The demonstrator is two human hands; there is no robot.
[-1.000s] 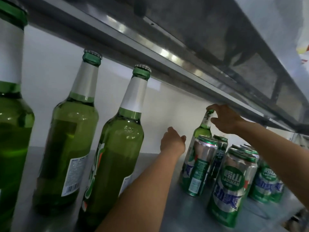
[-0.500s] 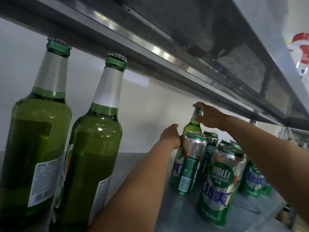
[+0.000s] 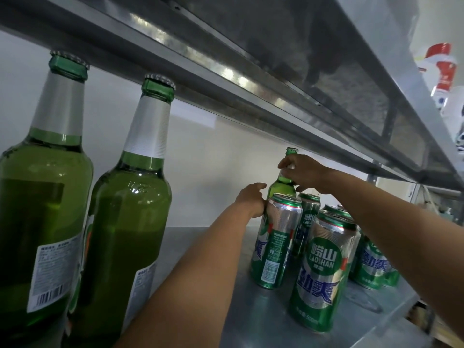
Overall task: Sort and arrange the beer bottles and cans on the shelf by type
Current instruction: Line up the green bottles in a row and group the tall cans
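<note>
The far green bottle [image 3: 281, 183] stood at the back of the shelf [image 3: 190, 244] behind the cans [image 3: 324, 272], its long axis close to vertical, cap up toward the upper shelf [image 3: 276, 59] and neck leaning slightly right. My right hand [image 3: 305, 174] curled its fingers round that neck, just under the cap. My left hand [image 3: 252, 199] lay against the upper side of the tall can [image 3: 278, 237] beside the bottle's shoulder; its fingers were hidden, so I could not tell how far it was closed.
</note>
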